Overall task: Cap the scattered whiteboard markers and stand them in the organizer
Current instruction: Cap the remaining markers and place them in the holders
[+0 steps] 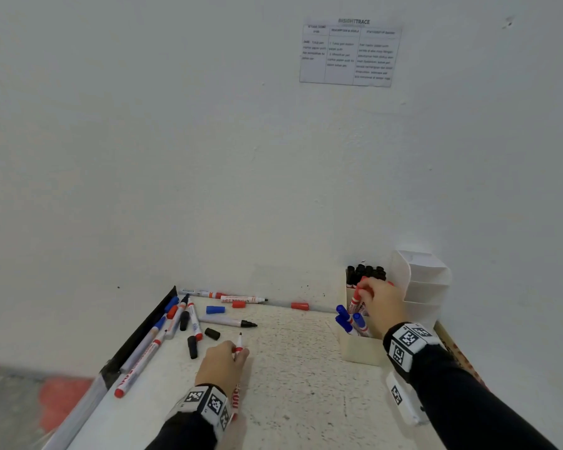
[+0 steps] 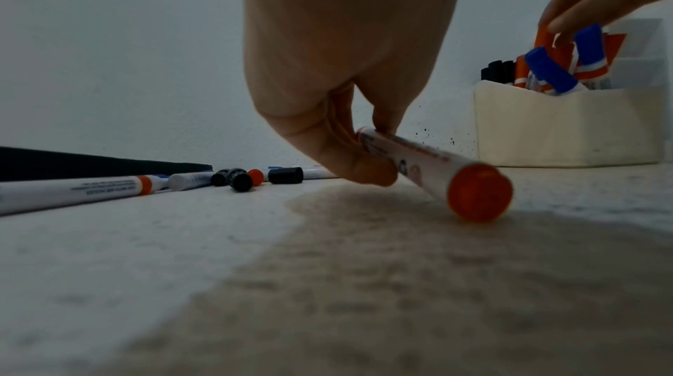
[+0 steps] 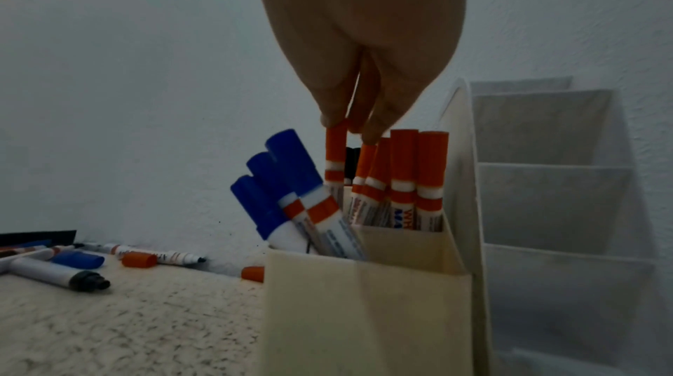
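Marker, red, uncapped: gripped in left hand, barrel largely hidden beneath it. Red-capped marker: pinched by right hand, lower barrel concealed inside organizer.

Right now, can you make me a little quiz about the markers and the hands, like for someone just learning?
1. True or false: the left hand holds an uncapped red marker.
2. What does the right hand pinch? A) a loose blue cap B) the cap of a red marker in the organizer C) nothing
3. Fill in: the blue-capped markers in the organizer stand ____, not straight.

Key: 1 true; 2 B, the red-capped marker; 3 tilted.
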{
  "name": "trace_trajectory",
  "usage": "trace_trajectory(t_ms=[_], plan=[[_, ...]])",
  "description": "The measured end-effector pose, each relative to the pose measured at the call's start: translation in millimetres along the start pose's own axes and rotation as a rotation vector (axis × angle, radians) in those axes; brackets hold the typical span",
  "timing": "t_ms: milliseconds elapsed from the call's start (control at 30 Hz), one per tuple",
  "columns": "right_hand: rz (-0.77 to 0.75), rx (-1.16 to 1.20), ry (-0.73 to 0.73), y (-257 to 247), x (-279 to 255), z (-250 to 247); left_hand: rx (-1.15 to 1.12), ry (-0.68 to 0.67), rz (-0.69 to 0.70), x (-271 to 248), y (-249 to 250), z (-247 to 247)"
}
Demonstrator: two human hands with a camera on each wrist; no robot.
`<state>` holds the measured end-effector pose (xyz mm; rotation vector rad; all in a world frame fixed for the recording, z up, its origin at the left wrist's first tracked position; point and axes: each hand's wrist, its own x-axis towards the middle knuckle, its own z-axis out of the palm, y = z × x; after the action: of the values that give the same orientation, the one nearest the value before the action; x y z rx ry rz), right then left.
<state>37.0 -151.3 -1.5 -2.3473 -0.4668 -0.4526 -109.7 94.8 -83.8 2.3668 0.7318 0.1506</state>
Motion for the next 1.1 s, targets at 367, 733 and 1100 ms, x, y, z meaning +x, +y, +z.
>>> trace_trajectory(t_ms=[367, 733, 1100], plan=[[0.03, -0.236, -0.121, -5.9, -3.8, 23.3, -0.132, 0.091, -0.098, 3.6, -0.1, 7.1], [-0.241, -0.122, 0.149, -30.9, -15.2, 25.6, -0.174, 0.176, -0.187, 5.1, -9.0, -2.0], [-0.234, 0.061, -0.497, -92.8, -6.7, 116.8, -0.182, 0.141, -0.191, 2.3, -5.9, -1.1]])
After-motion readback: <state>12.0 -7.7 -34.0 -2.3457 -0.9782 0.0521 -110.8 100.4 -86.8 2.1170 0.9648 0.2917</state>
